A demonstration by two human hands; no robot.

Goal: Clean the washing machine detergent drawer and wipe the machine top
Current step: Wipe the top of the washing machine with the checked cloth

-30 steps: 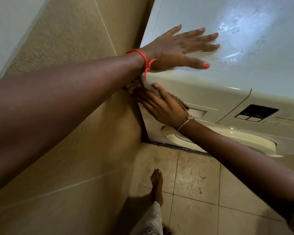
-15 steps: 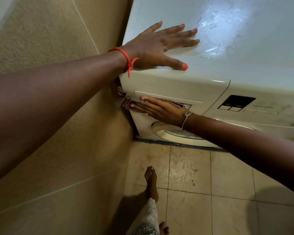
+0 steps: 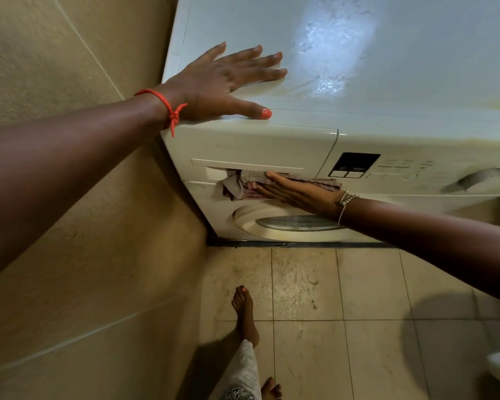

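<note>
Left hand (image 3: 223,82): flat, fingers straight and spread, holding nothing; I judge it braces me on the machine top (image 3: 416,82).
Right hand (image 3: 298,192): fingers straight and together, gripping nothing, pressing the cloth (image 3: 240,187) into the handle recess for wiping pressure.
Cloth: bunched, pale with reddish stripes, spilling past my right fingertips.
Detergent drawer (image 3: 248,145): cream front, looks pushed in, under my left thumb, behind my right fingers.
Wet patch (image 3: 329,53): glossy, beyond my left fingertips.

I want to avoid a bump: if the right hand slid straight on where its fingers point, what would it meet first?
The right hand presses a pinkish striped cloth; its bunched end lies just ahead, then likely the beige tiled wall. Depth is unclear.
</note>
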